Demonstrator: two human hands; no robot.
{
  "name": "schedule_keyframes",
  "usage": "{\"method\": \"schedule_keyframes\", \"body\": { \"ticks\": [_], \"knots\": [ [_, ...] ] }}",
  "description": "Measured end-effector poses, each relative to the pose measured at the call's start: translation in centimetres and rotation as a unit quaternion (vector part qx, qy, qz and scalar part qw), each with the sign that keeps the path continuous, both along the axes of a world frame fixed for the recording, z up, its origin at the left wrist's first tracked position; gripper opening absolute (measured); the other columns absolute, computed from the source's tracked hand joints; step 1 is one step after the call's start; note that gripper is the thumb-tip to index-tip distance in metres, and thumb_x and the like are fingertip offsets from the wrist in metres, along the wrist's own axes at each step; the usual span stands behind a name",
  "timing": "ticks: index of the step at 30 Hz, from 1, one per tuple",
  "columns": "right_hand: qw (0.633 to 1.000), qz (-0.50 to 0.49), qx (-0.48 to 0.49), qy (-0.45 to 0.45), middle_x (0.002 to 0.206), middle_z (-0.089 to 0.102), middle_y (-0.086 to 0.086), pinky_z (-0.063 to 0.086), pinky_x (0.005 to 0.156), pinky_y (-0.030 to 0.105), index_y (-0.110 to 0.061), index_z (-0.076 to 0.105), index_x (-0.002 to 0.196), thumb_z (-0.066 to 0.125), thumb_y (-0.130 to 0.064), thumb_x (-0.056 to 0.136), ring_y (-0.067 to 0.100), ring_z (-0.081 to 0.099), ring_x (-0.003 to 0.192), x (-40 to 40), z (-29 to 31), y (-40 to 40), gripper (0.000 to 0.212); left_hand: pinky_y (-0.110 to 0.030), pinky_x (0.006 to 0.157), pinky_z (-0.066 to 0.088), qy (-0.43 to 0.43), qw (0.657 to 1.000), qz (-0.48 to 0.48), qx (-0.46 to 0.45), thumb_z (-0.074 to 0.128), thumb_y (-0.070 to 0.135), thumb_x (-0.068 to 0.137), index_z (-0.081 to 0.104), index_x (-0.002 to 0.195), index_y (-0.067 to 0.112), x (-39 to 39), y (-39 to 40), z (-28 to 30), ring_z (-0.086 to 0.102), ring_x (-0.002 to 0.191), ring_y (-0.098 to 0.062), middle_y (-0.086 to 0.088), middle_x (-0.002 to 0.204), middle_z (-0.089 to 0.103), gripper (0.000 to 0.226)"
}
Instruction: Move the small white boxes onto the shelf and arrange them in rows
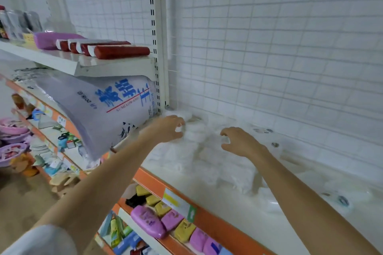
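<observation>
Both hands reach toward small white boxes at the back of the shelf.

Head view: at frame centre the left hand (169,128) curls its fingers round a small white box (179,128), while the right hand (240,141) hovers with fingers loosely bent, holding nothing clearly visible. More blurred white boxes (196,134) lie between the hands, near the shelf's back corner. They look light and stiff, probably best taken by opposite sides. The shelf (228,203) is white and smooth with an orange front edge (207,219); a wire grid backs it, and a large printed bag (107,109) leans at left.
</observation>
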State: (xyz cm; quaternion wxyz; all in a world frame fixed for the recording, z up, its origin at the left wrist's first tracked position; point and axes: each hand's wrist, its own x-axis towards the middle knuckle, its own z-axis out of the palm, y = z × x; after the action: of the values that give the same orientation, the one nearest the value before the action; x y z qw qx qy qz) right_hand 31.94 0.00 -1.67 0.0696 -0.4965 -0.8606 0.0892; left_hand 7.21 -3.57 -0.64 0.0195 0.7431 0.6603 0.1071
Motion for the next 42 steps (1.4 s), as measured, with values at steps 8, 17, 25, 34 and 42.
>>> {"method": "schedule_keyframes", "body": {
  "ticks": [8,17,25,34,42],
  "knots": [
    [0.991,-0.068,-0.04,-0.107,0.135,0.04,0.01,0.041,0.089,0.031,-0.023,0.04,0.136,0.047,-0.002,0.087,0.026,0.048,0.116,-2.4,-1.7,3.2,0.054,-0.026,0.088,0.036,0.114,0.979,-0.113,-0.126,0.06,0.013,0.085,0.039,0.137,0.023,-0.9,7.6,-1.6,0.043,0.12,-0.02,-0.003,0.136,0.04,0.056],
    [0.97,-0.105,-0.15,-0.162,0.148,0.03,0.006,0.029,0.109,0.035,-0.022,0.025,0.144,0.062,-0.01,0.082,0.022,0.031,0.133,-4.2,-1.8,3.9,0.073,-0.04,0.093,0.042,0.207,0.939,-0.215,-0.173,0.07,0.017,0.078,0.033,0.139,0.024,-0.4,11.6,-2.7,0.036,0.124,-0.027,-0.008,0.132,0.036,0.072],
    [0.967,-0.167,-0.111,-0.156,0.134,0.047,0.007,0.043,0.097,0.039,-0.027,0.034,0.137,0.071,-0.018,0.076,0.025,0.048,0.117,-5.0,-2.5,3.9,0.072,-0.035,0.091,0.042,0.23,0.933,-0.262,-0.086,0.069,0.034,0.079,0.043,0.126,0.009,0.6,11.8,-3.6,0.051,0.11,-0.027,-0.01,0.125,0.047,0.059],
    [0.968,-0.219,-0.116,0.038,0.14,0.04,0.009,0.039,0.094,0.029,-0.019,0.037,0.135,0.05,-0.015,0.093,0.025,0.045,0.122,-5.2,-1.2,2.5,0.045,-0.033,0.085,0.042,-0.045,0.954,-0.22,-0.2,0.059,0.029,0.085,0.046,0.126,0.011,-1.8,11.9,-2.4,0.048,0.102,-0.021,-0.009,0.129,0.048,0.046],
    [0.902,-0.247,-0.162,0.314,0.118,0.051,0.009,0.044,0.056,0.023,-0.038,0.048,0.103,0.035,-0.01,0.094,0.02,0.054,0.085,-5.2,0.4,1.0,0.032,-0.027,0.073,0.05,-0.352,0.885,-0.166,-0.256,0.056,0.016,0.089,0.028,0.138,0.02,-4.3,10.6,-2.2,0.054,0.093,-0.018,-0.003,0.122,0.049,0.056]
  ]
}}
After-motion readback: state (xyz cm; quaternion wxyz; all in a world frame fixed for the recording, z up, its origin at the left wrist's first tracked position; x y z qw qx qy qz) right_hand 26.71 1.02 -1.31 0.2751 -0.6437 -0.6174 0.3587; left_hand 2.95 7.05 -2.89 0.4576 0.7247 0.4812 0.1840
